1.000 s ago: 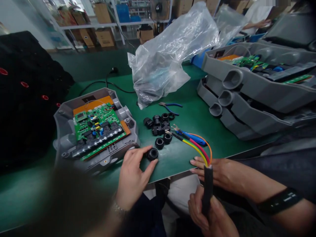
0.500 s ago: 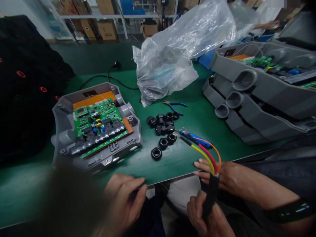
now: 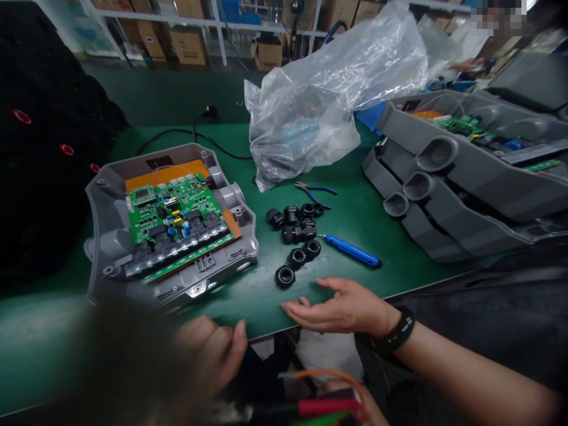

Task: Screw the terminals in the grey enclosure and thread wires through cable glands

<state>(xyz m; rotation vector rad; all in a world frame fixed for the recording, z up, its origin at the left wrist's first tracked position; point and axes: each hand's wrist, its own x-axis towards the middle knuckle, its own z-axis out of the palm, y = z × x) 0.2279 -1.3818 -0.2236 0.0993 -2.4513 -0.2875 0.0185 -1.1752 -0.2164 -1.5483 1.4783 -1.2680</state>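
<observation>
My right hand (image 3: 341, 307) lies palm up and open over the green mat's front edge, a black band on its wrist, touching nothing. Just left of its fingertips sits a black cable gland (image 3: 284, 276), one of several others (image 3: 293, 231) grouped above it. My left hand (image 3: 213, 349) is curled at the table edge, partly blurred, so its contents are hidden. A multicoloured cable (image 3: 328, 407) runs along the bottom of the view, held by another person's hand (image 3: 368, 411). A blue-handled tool (image 3: 352, 251) lies beside the glands.
An open grey enclosure (image 3: 106, 195) with a green circuit board (image 3: 173, 219) stands left. Blue-handled pliers (image 3: 315, 189) lie by a clear plastic bag (image 3: 302, 130). Stacked grey housings (image 3: 444, 183) fill the right. A black padded mass (image 3: 39, 177) borders the table's left side.
My right hand has let go of the cable and opened. The cable has dropped to the bottom of the view, uncovering the blue tool. My left hand has moved away from the gland.
</observation>
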